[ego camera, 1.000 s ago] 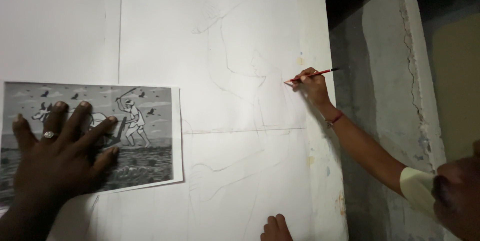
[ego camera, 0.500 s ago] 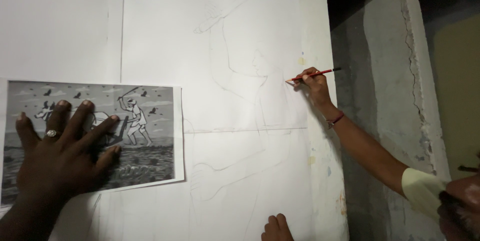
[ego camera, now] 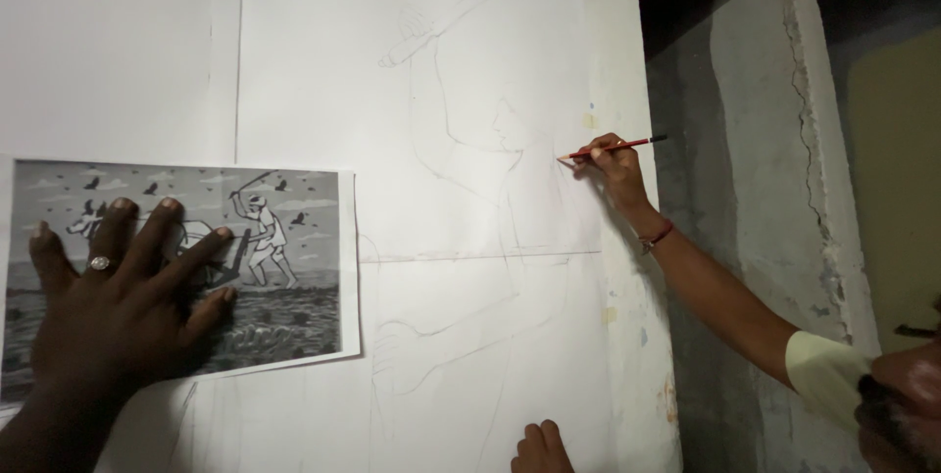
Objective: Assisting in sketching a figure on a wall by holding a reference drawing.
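A: Left hand: how do the fingers stand?

B: Released and spread. They lie flat on a grey printed picture and grasp nothing. The palm presses the print against the white paper sheet on the upright surface. One finger wears a ring, and the forearm rises from the lower left corner.

A: And the right hand?

B: A hand shows only its knuckles at the bottom edge, touching the sheet. I cannot tell whose it is, nor its grip.

A: Who holds the red pencil?

B: A co-worker's hand, fingers pinched round the pencil, its tip on the faint sketch. The wrist carries a red band, and the arm slopes down to the right, past the bare plaster wall.
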